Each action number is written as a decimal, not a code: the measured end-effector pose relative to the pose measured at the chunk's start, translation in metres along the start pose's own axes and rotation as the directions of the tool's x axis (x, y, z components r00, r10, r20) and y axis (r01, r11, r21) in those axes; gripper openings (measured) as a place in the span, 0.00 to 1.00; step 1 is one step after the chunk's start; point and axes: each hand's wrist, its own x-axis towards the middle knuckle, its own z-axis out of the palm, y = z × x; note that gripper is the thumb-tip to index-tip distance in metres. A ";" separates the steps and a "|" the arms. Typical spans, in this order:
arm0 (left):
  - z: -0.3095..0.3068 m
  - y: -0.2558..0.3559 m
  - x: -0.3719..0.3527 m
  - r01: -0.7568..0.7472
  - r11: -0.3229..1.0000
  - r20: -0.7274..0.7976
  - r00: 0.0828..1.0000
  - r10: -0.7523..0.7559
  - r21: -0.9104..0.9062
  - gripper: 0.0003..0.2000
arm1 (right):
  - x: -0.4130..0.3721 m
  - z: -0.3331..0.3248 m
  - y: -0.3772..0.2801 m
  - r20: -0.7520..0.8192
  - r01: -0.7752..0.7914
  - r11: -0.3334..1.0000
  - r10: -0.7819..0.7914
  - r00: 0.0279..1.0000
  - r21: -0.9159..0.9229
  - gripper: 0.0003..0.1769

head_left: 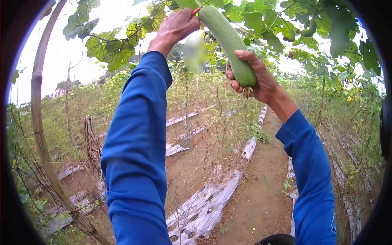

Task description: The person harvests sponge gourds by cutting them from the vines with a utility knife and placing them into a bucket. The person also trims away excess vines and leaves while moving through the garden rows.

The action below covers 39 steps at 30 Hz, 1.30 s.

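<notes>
A long pale-green gourd (227, 40) hangs at a slant beneath the vine leaves, with a dried brown blossom (247, 92) at its lower end. My right hand (261, 75) is wrapped round the gourd's lower part, thumb across the front. Up at the gourd's stem end, my left hand (178, 25) is closed, its back toward me. From its fingers a small red-orange tool (196, 11) pokes out right beside the stem; the rest of it is hidden in the hand.
Leafy vines (261, 18) cover the top, with a smaller gourd (310, 28) at right. A wooden pole (37, 90) leans at left. Torn plastic mulch sheets (212, 204) line the dirt path (257, 192). A dark rounded container (277, 240) shows at the bottom edge.
</notes>
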 end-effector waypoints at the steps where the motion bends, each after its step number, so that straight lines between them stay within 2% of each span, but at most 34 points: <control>1: -0.001 -0.001 0.001 -0.014 1.000 -0.013 1.000 0.014 -0.005 0.17 | 0.000 0.000 -0.005 0.006 -0.001 1.000 0.001 1.000 -0.003 0.30; 3: -0.002 -0.004 0.002 -0.020 1.000 -0.013 1.000 0.020 0.007 0.18 | -0.003 0.000 -0.009 0.046 -0.045 0.999 0.045 0.998 -0.002 0.34; 5: 0.000 -0.009 -0.003 -0.024 0.999 -0.009 1.000 0.025 0.028 0.19 | -0.004 0.003 -0.004 0.046 -0.041 0.999 0.040 0.998 0.021 0.33; 7: 0.006 -0.031 -0.014 0.070 0.997 0.028 0.997 -0.072 0.036 0.19 | -0.008 0.006 -0.001 0.079 -0.069 0.968 0.051 0.996 0.240 0.30; 8: 0.015 -0.057 -0.027 0.165 0.984 0.061 0.984 -0.169 0.067 0.20 | -0.021 0.001 0.001 0.155 -0.104 0.969 0.070 0.985 0.222 0.32; 9: 0.027 -0.086 -0.045 0.258 0.961 0.094 0.959 -0.267 0.099 0.20 | -0.039 -0.004 0.011 0.141 -0.113 0.967 0.082 0.987 0.226 0.32; 10: 0.033 -0.110 -0.067 0.309 0.951 0.121 0.943 -0.310 0.034 0.20 | -0.060 -0.008 0.023 0.184 -0.126 0.963 0.082 0.980 0.239 0.32; 11: 0.038 -0.119 -0.093 0.350 0.936 0.159 0.927 -0.341 -0.035 0.20 | -0.083 -0.015 0.034 0.211 -0.132 0.958 0.077 0.974 0.255 0.31; 12: 0.034 -0.101 -0.124 0.382 0.922 0.195 0.911 -0.364 -0.066 0.19 | -0.112 -0.025 0.048 0.162 -0.139 0.953 0.097 0.982 0.271 0.31; 14: 0.037 -0.069 -0.184 0.363 0.922 0.210 0.919 -0.332 -0.131 0.17 | -0.177 -0.045 0.067 0.117 -0.425 0.876 0.409 0.905 0.229 0.31; 15: 0.042 -0.054 -0.215 0.337 0.926 0.218 0.929 -0.298 -0.172 0.16 | -0.209 -0.050 0.071 0.035 -0.441 0.854 0.449 0.893 0.277 0.31; 16: 0.040 -0.019 -0.248 0.426 0.857 0.293 0.892 -0.344 -0.290 0.14 | -0.240 -0.057 0.072 -0.017 -0.512 0.839 0.524 0.852 0.187 0.31; 17: 0.041 0.002 -0.284 0.417 0.860 0.374 0.878 -0.298 -0.294 0.13 | -0.275 -0.062 0.074 -0.068 -0.593 0.798 0.601 0.796 0.111 0.30; 18: 0.043 0.034 -0.321 0.495 0.804 0.464 0.826 -0.319 -0.330 0.13 | -0.311 -0.067 0.076 -0.172 -0.657 0.750 0.659 0.732 0.079 0.30; 19: 0.050 0.059 -0.361 0.537 0.755 0.549 0.786 -0.286 -0.376 0.12 | -0.347 -0.072 0.074 -0.241 -0.683 0.714 0.698 0.674 0.156 0.30; 20: 0.059 0.082 -0.403 0.586 0.700 0.631 0.735 -0.248 -0.408 0.12 | -0.382 -0.077 0.068 -0.361 -0.766 0.640 0.730 0.580 0.063 0.30; 21: 0.069 0.106 -0.445 0.708 0.576 0.754 0.618 -0.223 -0.409 0.11 | -0.417 -0.079 0.059 -0.470 -0.848 0.530 0.744 0.475 -0.016 0.31; 23: 0.094 0.162 -0.526 0.886 0.357 0.924 0.360 -0.129 -0.295 0.11 | -0.480 -0.077 0.033 -0.564 -0.913 0.406 0.764 0.314 0.041 0.31; 24: 0.105 0.191 -0.561 0.956 0.231 0.981 0.192 -0.038 -0.178 0.12 | -0.504 -0.066 0.018 -0.585 -0.924 0.361 0.779 0.225 0.125 0.31; 25: 0.117 0.219 -0.604 0.983 0.170 0.993 0.057 0.100 -0.073 0.12 | -0.526 -0.060 -0.003 -0.610 -0.949 0.283 0.779 0.144 0.137 0.31; 27: 0.126 0.287 -0.662 0.991 0.136 0.942 -0.058 0.330 0.013 0.13 | -0.566 -0.043 -0.038 -0.643 -0.968 0.182 0.765 0.027 0.176 0.31; 28: 0.129 0.318 -0.692 0.985 0.172 0.913 -0.059 0.404 -0.013 0.14 | -0.583 -0.030 -0.054 -0.637 -0.971 0.092 0.767 -0.072 0.221 0.31; 30: 0.124 0.369 -0.716 0.990 0.126 0.814 -0.125 0.567 0.064 0.16 | -0.607 -0.003 -0.078 -0.583 -0.951 -0.045 0.780 -0.226 0.307 0.33; 31: 0.121 0.389 -0.722 0.993 0.106 0.797 -0.097 0.597 0.042 0.16 | -0.622 0.017 -0.079 -0.541 -0.933 -0.094 0.793 -0.281 0.347 0.34; 33: 0.118 0.410 -0.723 0.962 0.041 0.680 -0.221 0.700 0.270 0.16 | -0.632 0.056 -0.068 -0.509 -0.857 -0.177 0.740 -0.440 0.484 0.35; 34: 0.116 0.422 -0.723 0.964 0.041 0.664 -0.211 0.717 0.263 0.16 | -0.640 0.075 -0.061 -0.498 -0.829 -0.160 0.733 -0.464 0.536 0.34; 36: 0.107 0.448 -0.718 0.916 0.092 0.527 -0.304 0.794 0.391 0.16 | -0.673 0.103 -0.056 -0.423 -0.762 -0.130 0.767 -0.483 0.634 0.33; 37: 0.099 0.457 -0.715 0.917 0.101 0.513 -0.304 0.803 0.386 0.16 | -0.694 0.117 -0.053 -0.369 -0.726 -0.118 0.799 -0.474 0.678 0.33; 39: 0.096 0.472 -0.708 0.842 0.007 0.421 -0.277 0.864 0.539 0.15 | -0.716 0.149 -0.043 -0.385 -0.713 -0.046 0.816 -0.431 0.700 0.33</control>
